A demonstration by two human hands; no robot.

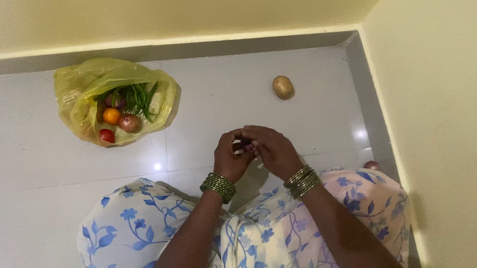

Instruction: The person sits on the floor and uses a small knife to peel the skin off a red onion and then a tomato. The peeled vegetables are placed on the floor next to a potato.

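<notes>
My left hand (pixel 230 155) and my right hand (pixel 271 147) meet over my lap, fingers curled around a small purplish thing (pixel 246 146), likely a small onion, mostly hidden by the fingers. Both wrists wear green bangles. I sit on the floor in a white cloth with blue flowers (pixel 139 234). A yellow plastic bag (pixel 76 90) lies open on the floor to the far left, holding tomatoes, an onion and green beans. A potato (pixel 283 87) lies alone on the tiles beyond my hands.
A pale tiled floor (pixel 11 165) stretches left. Cream walls close the back and the right side, with a grey skirting along them. A small reddish onion (pixel 371 164) peeks out beside my right knee near the wall.
</notes>
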